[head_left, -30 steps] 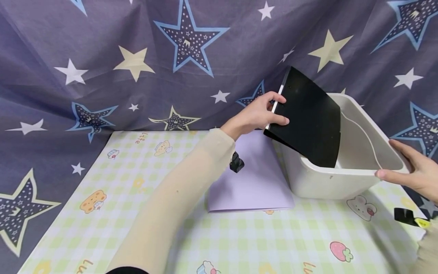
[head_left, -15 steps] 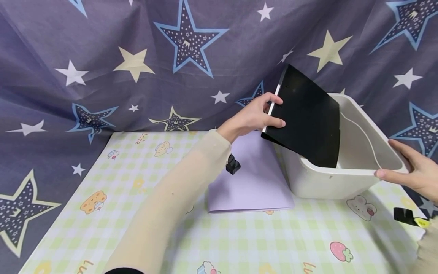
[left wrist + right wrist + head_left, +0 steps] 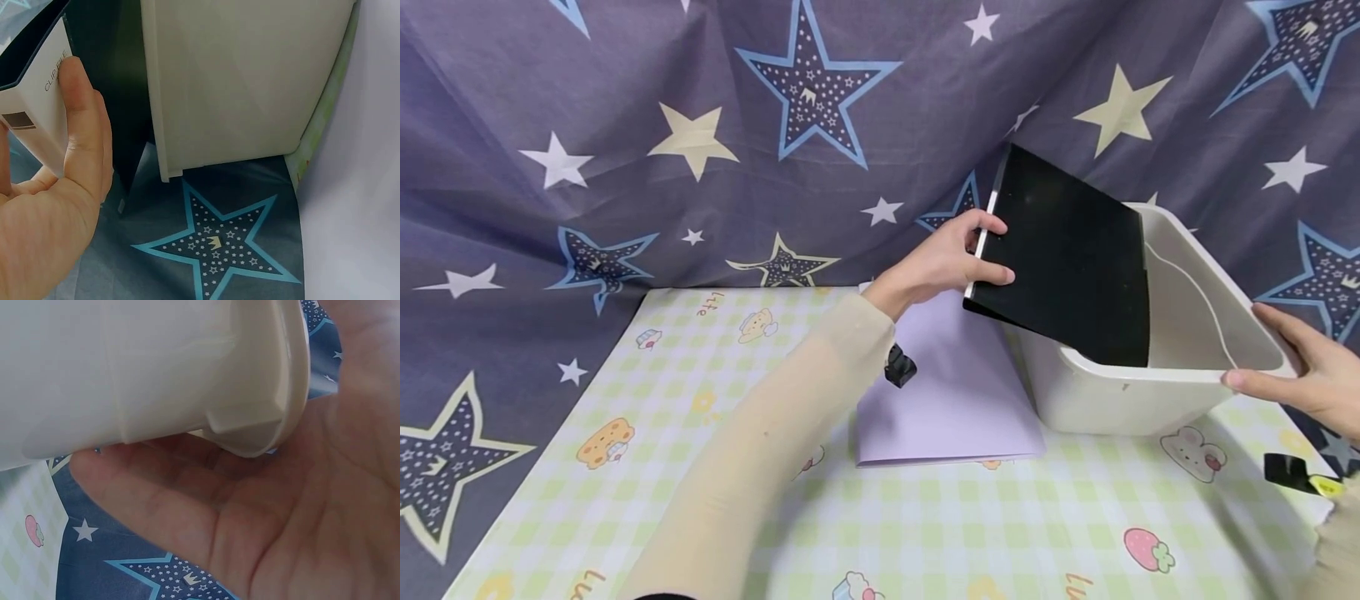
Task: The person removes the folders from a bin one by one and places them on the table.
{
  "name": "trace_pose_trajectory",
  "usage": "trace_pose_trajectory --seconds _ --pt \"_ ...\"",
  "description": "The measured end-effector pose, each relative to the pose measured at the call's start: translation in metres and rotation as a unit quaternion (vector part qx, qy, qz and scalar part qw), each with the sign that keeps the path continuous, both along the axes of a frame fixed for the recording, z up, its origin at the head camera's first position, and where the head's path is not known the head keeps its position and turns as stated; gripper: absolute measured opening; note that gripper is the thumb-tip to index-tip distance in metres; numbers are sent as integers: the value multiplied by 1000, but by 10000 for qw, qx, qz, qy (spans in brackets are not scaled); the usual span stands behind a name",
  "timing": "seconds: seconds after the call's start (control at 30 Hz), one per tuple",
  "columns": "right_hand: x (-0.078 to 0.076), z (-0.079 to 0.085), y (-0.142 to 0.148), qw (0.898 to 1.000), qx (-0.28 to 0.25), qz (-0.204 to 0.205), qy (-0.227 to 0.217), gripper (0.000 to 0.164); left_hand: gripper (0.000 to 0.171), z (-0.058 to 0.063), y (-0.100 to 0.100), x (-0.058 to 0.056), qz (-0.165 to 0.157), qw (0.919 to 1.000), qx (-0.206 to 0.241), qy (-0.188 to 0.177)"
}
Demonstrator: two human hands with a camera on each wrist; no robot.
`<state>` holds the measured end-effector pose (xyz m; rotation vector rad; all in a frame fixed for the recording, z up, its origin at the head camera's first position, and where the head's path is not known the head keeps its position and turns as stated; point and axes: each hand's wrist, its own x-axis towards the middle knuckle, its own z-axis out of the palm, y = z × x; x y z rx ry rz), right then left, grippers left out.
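Note:
My left hand (image 3: pixel 943 258) pinches the spine of a black clip file folder (image 3: pixel 1067 250), thumb and fingers on its two sides. The folder slants, its far lower end inside a white plastic bin (image 3: pixel 1112 408). In the left wrist view, the white spine label (image 3: pixel 37 119) reads "CLIP FILE". At the bin's right end my right hand (image 3: pixel 1318 367) grips the rim, thumb near the front corner. The right wrist view shows fingers (image 3: pixel 150 494) beneath the bin's rim (image 3: pixel 300 381).
Left of the bin, a lilac folder (image 3: pixel 943 417) lies on the checked tablecloth (image 3: pixel 925 533), partly under my left forearm. A white cord (image 3: pixel 1202 296) runs along the bin's inside. A star-patterned curtain (image 3: pixel 880 108) hangs behind the table.
My left hand has drawn the black clip file folder a little to the left, and it leans lower toward the bin's left side. The right hand and bin stay put.

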<state>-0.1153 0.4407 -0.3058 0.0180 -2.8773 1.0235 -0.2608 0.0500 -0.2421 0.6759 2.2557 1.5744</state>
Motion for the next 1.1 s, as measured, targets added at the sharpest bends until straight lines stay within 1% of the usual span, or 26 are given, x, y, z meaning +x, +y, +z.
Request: trace_pose_trajectory --seconds 0.17,0.3,0.47,0.57,0.8,1.1 --pt "1 1 0 10000 -38 9 5 105 59 -2 2 -1 71 9997 92 -236" --pt "1 2 -1 10000 20 -27 3 105 60 -4 3 -2 80 9974 336 -628" --pt "2 2 -2 10000 51 -68 -38 106 59 -6 3 -4 61 9936 610 -953" --pt "2 2 -3 9999 107 -102 -75 106 58 -8 3 -4 41 9919 702 -1062" --pt "1 2 -4 9997 151 -120 -142 107 60 -11 1 -4 9 9917 696 -1084" --pt "1 2 -3 9997 154 -114 -151 107 64 -14 -2 -2 95 9887 768 -1285"
